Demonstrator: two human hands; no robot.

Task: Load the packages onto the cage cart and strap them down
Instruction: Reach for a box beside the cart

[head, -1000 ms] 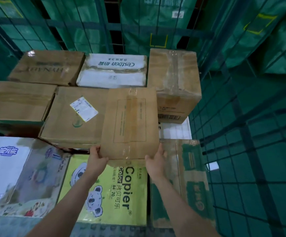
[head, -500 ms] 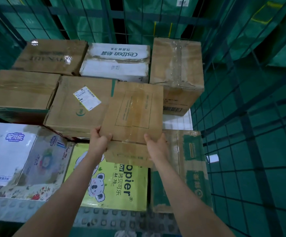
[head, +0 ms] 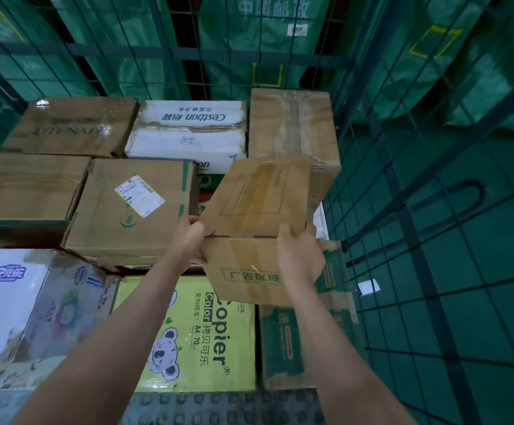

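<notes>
Now two hands hold one small brown box (head: 255,210) tilted above the load: left hand (head: 192,237) curled round its near left corner, right hand (head: 300,260) clasping its near right edge, thumb on top. Beneath, at least eight cartons (head: 133,210) sit inside one green cage cart (head: 409,240)
</notes>
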